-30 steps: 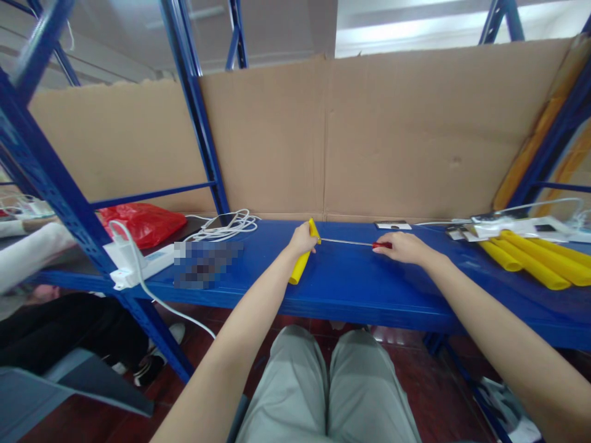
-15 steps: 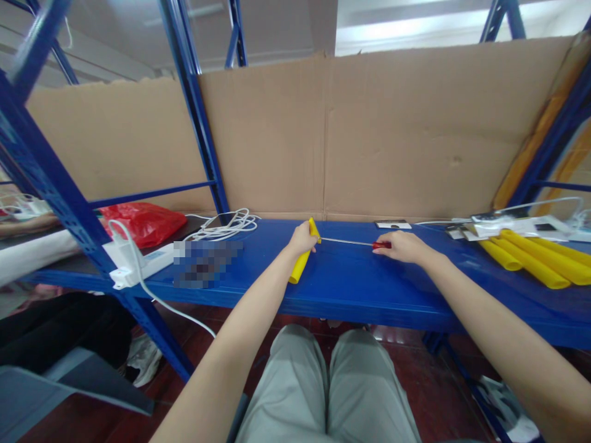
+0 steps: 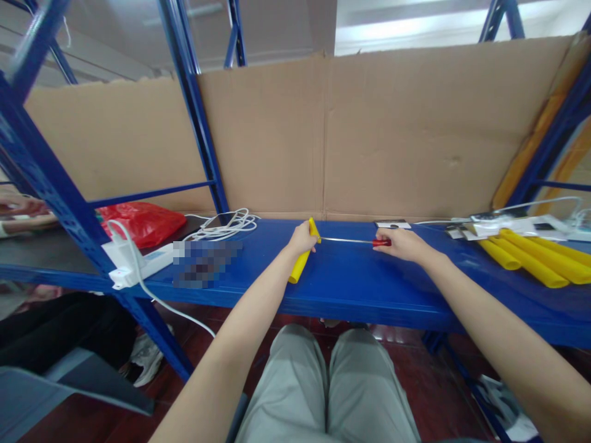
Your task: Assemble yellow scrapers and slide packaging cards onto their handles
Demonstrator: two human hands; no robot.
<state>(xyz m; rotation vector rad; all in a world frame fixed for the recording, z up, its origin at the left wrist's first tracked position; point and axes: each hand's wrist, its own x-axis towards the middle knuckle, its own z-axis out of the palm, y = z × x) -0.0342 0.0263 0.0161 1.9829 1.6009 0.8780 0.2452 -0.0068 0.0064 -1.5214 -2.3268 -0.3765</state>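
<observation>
My left hand [image 3: 303, 239] is closed round a yellow tube [image 3: 299, 268] that slants across the blue shelf, its upper end showing beyond my fingers. In my right hand [image 3: 399, 244] is the red handle of a screwdriver [image 3: 347, 240]. The long metal shaft points left, level with the shelf, and its tip meets the side of the yellow tube next to my left fingers. A small yellowish piece shows where they meet; its detail is too small to make out.
Several yellow tubes [image 3: 535, 261] lie at the right beside white papers and cables. On the left are a white power strip [image 3: 159, 259], coiled white cable [image 3: 226, 226] and a red plastic bag [image 3: 143, 223]. Cardboard [image 3: 392, 129] stands behind the blue shelf [image 3: 351, 280]. Another person's hands [image 3: 23, 209] show far left.
My right fingers have shifted slightly round the screwdriver's handle, while the tube and my left hand stay put. At far left, the other person's hands have moved and a white roll has gone from view.
</observation>
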